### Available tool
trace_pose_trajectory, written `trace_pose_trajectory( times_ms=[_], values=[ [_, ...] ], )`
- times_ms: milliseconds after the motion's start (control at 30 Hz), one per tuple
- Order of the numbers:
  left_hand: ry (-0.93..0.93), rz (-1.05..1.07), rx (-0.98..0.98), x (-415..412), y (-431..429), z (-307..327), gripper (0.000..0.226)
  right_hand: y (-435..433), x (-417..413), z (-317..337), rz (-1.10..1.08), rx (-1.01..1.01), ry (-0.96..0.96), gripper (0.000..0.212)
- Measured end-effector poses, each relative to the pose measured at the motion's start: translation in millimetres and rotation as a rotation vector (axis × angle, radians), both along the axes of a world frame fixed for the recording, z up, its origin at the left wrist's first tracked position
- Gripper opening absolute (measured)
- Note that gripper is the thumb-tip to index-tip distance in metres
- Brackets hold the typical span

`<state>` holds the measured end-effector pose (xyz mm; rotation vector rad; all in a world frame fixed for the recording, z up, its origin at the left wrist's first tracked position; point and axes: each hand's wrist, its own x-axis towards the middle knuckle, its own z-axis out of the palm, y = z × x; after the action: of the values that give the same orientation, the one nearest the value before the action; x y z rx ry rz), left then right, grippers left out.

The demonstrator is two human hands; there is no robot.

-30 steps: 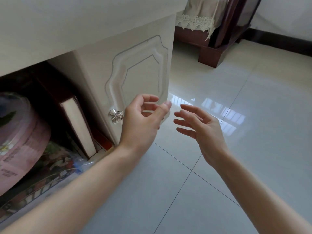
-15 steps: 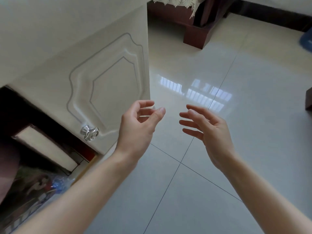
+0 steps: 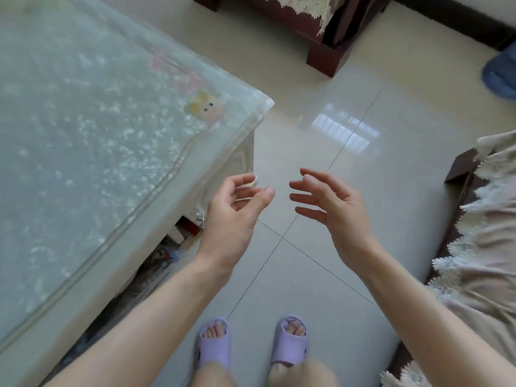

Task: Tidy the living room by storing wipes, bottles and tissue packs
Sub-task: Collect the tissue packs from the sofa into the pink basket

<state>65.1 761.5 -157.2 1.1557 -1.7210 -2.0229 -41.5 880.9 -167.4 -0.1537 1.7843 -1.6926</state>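
the person is now standing up, no more crouching by the cabinet door (image 3: 243, 166). the left hand (image 3: 231, 216) and right hand (image 3: 335, 210) are both hanging open and empty. stored packs (image 3: 164, 255) are lying under the table (image 3: 83, 135), so this storing seems finished.

Empty left hand (image 3: 231, 216) and right hand (image 3: 335, 208) above floor (image 3: 363, 191)

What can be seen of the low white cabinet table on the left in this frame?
The low white cabinet table fills the left side, seen from above. Its top carries a clear, glassy cover over a pale green patterned cloth with a cartoon sticker near the corner. A moulded door panel with a small silvery knob shows below the edge; beside it the compartment is open, with boxes and packaging inside. It stands on the tiled floor. The left hand hovers in front of it, with no visible contact.
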Motion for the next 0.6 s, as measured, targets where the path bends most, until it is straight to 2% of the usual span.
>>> trace_pose_trajectory(
  times_ms=[67,167,267,467,600],
  values=[
    [-0.004,0.052,0.012,14.4,-5.6,50.8,0.026,-10.7,8.5,50.6,0.063,0.005,-0.012,0.018],
    [0.005,0.171,0.022,43.7,-18.2,126.7,0.038,-36.5,24.8,127.3,0.208,0.003,-0.006,0.023],
    [-0.004,0.303,0.013,86.1,-33.1,192.1,0.034,-69.9,50.3,197.9,0.357,-0.003,-0.022,0.035],
    [-0.016,0.584,-0.005,185.2,-65.7,272.0,0.033,-136.2,131.3,280.4,0.608,0.015,-0.03,0.025],
    [-0.012,0.751,-0.017,263.6,-84.5,293.7,0.035,-178.0,210.0,300.0,0.791,0.034,-0.043,0.019]
  ],
)
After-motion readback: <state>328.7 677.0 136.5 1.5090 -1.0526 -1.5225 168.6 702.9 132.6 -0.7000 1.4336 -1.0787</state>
